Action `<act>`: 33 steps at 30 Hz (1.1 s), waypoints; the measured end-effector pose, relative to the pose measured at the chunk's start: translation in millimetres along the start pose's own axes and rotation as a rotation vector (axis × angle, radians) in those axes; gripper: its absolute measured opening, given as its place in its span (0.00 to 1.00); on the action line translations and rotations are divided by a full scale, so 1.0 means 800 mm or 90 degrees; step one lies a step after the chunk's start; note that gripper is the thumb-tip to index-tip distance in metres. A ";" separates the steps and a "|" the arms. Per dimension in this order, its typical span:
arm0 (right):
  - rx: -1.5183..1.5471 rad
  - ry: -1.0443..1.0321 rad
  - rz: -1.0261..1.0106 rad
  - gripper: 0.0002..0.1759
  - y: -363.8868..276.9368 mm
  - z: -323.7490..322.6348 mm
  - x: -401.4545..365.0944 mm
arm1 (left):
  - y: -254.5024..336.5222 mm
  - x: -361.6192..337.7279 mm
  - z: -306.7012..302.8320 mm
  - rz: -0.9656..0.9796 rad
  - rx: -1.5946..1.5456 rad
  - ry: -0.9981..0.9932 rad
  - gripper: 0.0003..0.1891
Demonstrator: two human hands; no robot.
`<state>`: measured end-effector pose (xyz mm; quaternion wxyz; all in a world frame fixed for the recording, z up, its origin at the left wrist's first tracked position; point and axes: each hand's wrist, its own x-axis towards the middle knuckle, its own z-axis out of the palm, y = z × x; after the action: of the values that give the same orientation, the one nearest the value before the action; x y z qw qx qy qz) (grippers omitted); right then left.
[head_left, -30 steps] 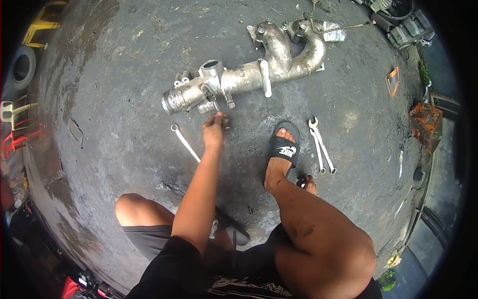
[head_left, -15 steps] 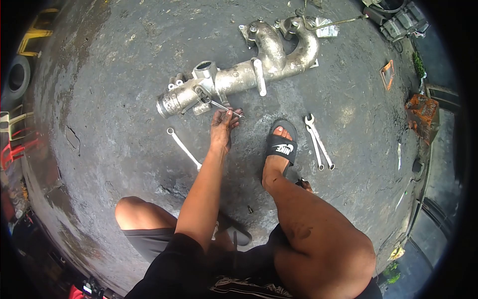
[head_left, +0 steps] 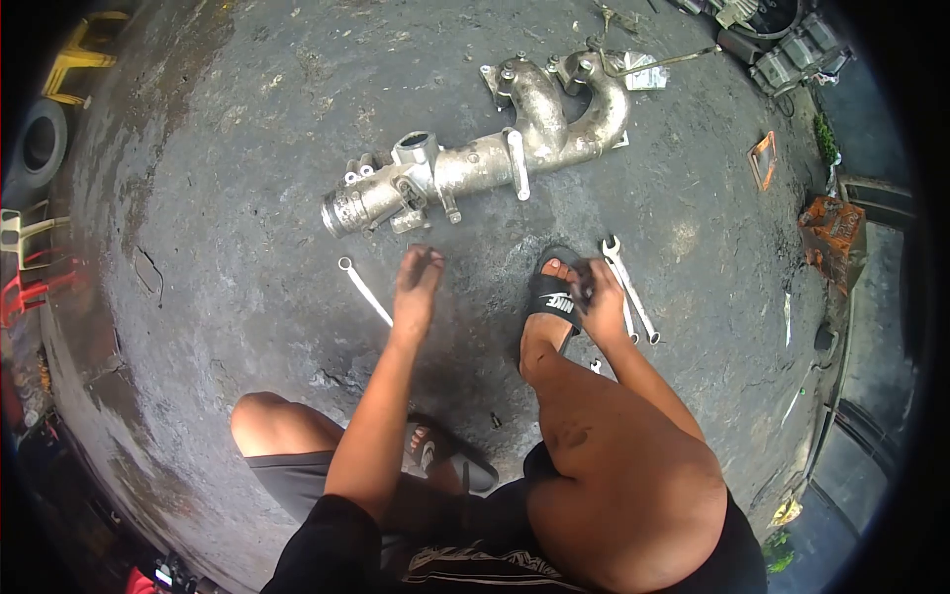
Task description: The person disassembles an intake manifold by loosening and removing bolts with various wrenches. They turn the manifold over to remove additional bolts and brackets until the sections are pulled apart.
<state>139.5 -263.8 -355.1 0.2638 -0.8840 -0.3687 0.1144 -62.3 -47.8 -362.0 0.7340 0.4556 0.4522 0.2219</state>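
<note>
My left hand (head_left: 420, 287) hovers over the floor in front of a metal pipe manifold (head_left: 465, 170), apart from it. Its fingers are curled and slightly blurred, and whatever is in them is hidden. Beside the black slide sandal (head_left: 554, 295) on my foot, my right hand (head_left: 600, 299) is closed, its darkened fingers bent inward. What it holds, if anything, I cannot make out. A combination wrench (head_left: 367, 293) lies left of my left hand. Two more wrenches (head_left: 631, 287) lie just right of my right hand. A small wrench end (head_left: 595, 366) shows beside my shin.
A loose wrench-like bar (head_left: 519, 166) rests across the manifold. A thin metal rod (head_left: 673, 61) lies behind, near an engine part (head_left: 797, 61). An orange frame (head_left: 762, 160) and a crumpled orange bag (head_left: 836, 233) lie right. A tyre (head_left: 42, 145) stands left. A small bolt-like piece (head_left: 496, 420) lies between my feet.
My left hand has drawn back from the manifold, and the small wrench it held no longer shows. My right hand has come up from behind my shin, where a wrench end now shows.
</note>
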 end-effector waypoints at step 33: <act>0.046 -0.153 -0.205 0.23 -0.191 0.155 0.151 | 0.099 0.135 0.018 0.078 0.864 0.175 0.20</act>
<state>84.8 -40.2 -375.4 0.2643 -0.7834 -0.5299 0.1888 10.2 63.9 -340.5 0.2093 0.8061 0.5534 -0.0130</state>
